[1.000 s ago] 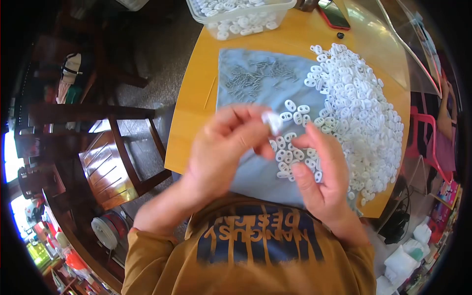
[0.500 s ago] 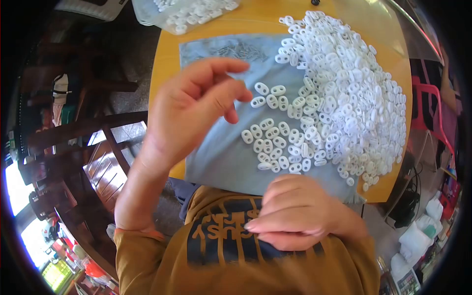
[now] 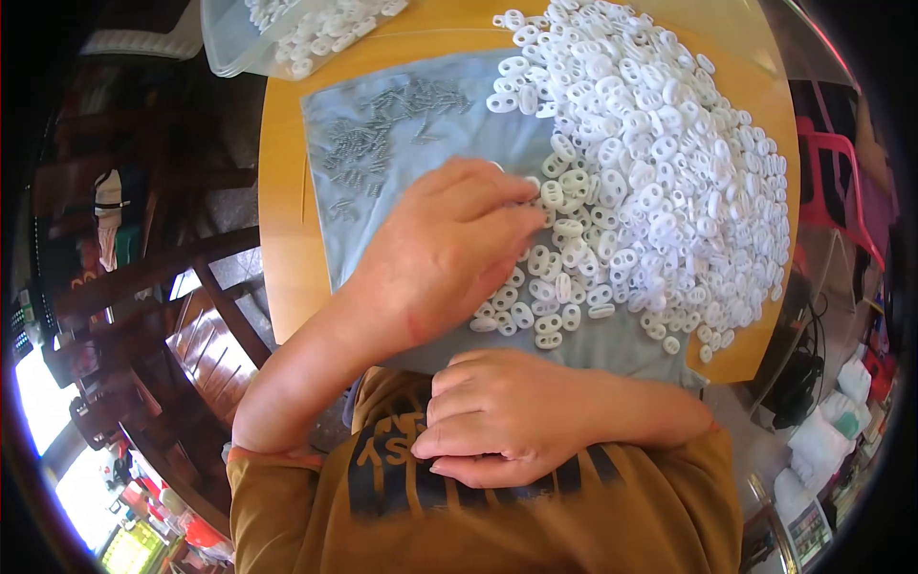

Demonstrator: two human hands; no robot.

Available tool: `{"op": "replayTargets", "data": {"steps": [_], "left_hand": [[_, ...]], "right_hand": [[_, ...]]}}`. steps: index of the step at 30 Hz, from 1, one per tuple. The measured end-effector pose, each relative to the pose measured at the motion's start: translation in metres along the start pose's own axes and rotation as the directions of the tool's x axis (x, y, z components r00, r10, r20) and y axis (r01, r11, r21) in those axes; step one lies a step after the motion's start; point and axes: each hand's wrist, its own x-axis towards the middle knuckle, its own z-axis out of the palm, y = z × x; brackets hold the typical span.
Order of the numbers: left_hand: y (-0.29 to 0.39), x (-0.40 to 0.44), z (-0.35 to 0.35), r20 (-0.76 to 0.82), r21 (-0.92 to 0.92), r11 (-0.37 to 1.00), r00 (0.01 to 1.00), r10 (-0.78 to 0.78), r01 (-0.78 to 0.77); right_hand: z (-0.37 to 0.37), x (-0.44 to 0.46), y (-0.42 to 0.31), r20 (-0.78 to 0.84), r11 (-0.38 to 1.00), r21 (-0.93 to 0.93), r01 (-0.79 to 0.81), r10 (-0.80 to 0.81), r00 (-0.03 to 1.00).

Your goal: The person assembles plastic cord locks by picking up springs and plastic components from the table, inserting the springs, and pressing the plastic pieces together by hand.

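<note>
My left hand (image 3: 449, 249) reaches over the grey-blue cloth (image 3: 382, 206), its fingertips at the left edge of a large pile of white two-holed oval pieces (image 3: 660, 163). Its fingers are bent together over the pieces; what they hold, if anything, is hidden. Close to my shirt, my right hand (image 3: 507, 416) is curled with fingers pressed together, and its contents cannot be seen. Small metal springs (image 3: 363, 143) lie scattered on the upper left of the cloth. Several loose white pieces (image 3: 545, 306) lie just below and right of my left hand.
A clear plastic tub (image 3: 234, 48) holding more white pieces stands at the table's upper left. The wooden table (image 3: 282, 230) has a thin stick near its left edge. A wooden chair (image 3: 210, 335) is on the left, a red chair (image 3: 832, 143) on the right.
My left hand has moved right and down from the cloth's left part to the white pieces. My right hand left the pieces for my shirt and closed. The view has shifted.
</note>
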Motion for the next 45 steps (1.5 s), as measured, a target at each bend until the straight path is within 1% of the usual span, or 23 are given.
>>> {"op": "replayTargets", "data": {"steps": [1, 2, 4, 7, 10, 12, 13, 16, 19, 22, 25, 28, 33, 36, 37, 40, 43, 45], "left_hand": [[0.0, -0.001, -0.001, 0.043, -0.087, 0.996, 0.999, 0.024, -0.02], [-0.002, -0.002, -0.003, 0.041, -0.092, 0.996, 0.999, 0.015, -0.011], [-0.005, -0.003, -0.007, 0.035, -0.101, 0.995, 0.999, -0.003, 0.007], [-0.004, 0.001, -0.004, 0.016, -0.034, 0.999, 0.999, 0.035, -0.034], [0.004, -0.003, 0.0, 0.13, -0.066, 0.995, 0.989, 0.078, -0.07], [0.006, 0.001, 0.001, 0.129, -0.065, 0.997, 0.991, 0.039, -0.031], [0.006, 0.003, 0.001, 0.126, -0.061, 0.998, 0.992, 0.02, -0.012], [0.003, 0.016, 0.013, -0.008, -0.008, 0.999, 0.999, 0.043, -0.043], [0.008, 0.021, 0.02, -0.028, 0.098, 0.993, 0.997, 0.069, -0.066], [0.009, 0.017, 0.009, 0.115, 0.104, 0.995, 0.993, 0.0, -0.012], [0.007, 0.017, 0.005, 0.071, 0.075, 0.995, 0.995, -0.074, 0.069], [0.009, 0.022, 0.008, -0.043, 0.093, 0.99, 0.993, -0.106, 0.109], [0.01, 0.034, 0.017, -0.045, 0.121, 0.991, 0.997, -0.055, 0.06], [0.005, 0.038, 0.021, -0.008, 0.139, 0.989, 0.999, -0.053, 0.054], [0.004, 0.039, 0.022, 0.011, 0.145, 0.988, 0.998, -0.055, 0.053], [0.003, 0.039, 0.023, -0.043, 0.174, 0.984, 0.999, -0.022, 0.029], [0.001, 0.039, 0.024, -0.024, 0.22, 0.975, 1.0, 0.013, -0.007], [-0.002, 0.038, 0.026, -0.07, 0.172, 0.985, 0.997, 0.03, -0.017]], "right_hand": [[-0.001, -0.001, 0.0, 0.003, 1.0, 0.003, -0.011, 0.011, 1.0], [-0.003, -0.001, 0.0, 0.008, 1.0, 0.005, -0.021, 0.021, 1.0], [-0.003, -0.002, 0.0, 0.01, 0.999, 0.014, -0.028, 0.028, 1.0], [0.0, -0.003, 0.002, 0.01, 0.999, 0.03, -0.025, 0.025, 1.0], [-0.001, -0.005, 0.001, 0.021, 0.999, 0.029, -0.041, 0.04, 0.999], [-0.002, -0.005, 0.0, 0.021, 0.998, 0.022, -0.054, 0.054, 0.998], [-0.001, -0.005, 0.001, 0.017, 0.998, 0.024, -0.05, 0.05, 0.999], [0.001, -0.004, 0.002, 0.009, 0.999, 0.023, -0.044, 0.044, 0.999], [-0.001, -0.005, 0.002, -0.002, 0.999, 0.018, -0.047, 0.047, 0.999], [0.0, -0.006, 0.003, -0.029, 0.999, 0.019, -0.029, 0.03, 0.999], [0.001, -0.006, 0.002, -0.048, 1.0, 0.024, -0.015, 0.016, 0.999], [0.003, -0.008, 0.002, -0.06, 1.0, 0.013, -0.006, 0.007, 0.998], [0.005, -0.01, 0.004, -0.079, 1.0, -0.007, 0.0, -0.001, 0.997], [0.001, -0.009, -0.001, 0.006, 0.996, -0.015, -0.091, 0.092, 0.996], [0.001, -0.009, -0.001, 0.01, 0.995, -0.022, -0.094, 0.095, 0.995], [0.001, -0.009, -0.001, 0.012, 0.994, -0.035, -0.1, 0.101, 0.995], [0.002, -0.007, -0.001, -0.001, 0.995, -0.039, -0.089, 0.089, 0.996], [0.002, -0.007, -0.001, -0.008, 0.996, -0.042, -0.081, 0.081, 0.997]]}}
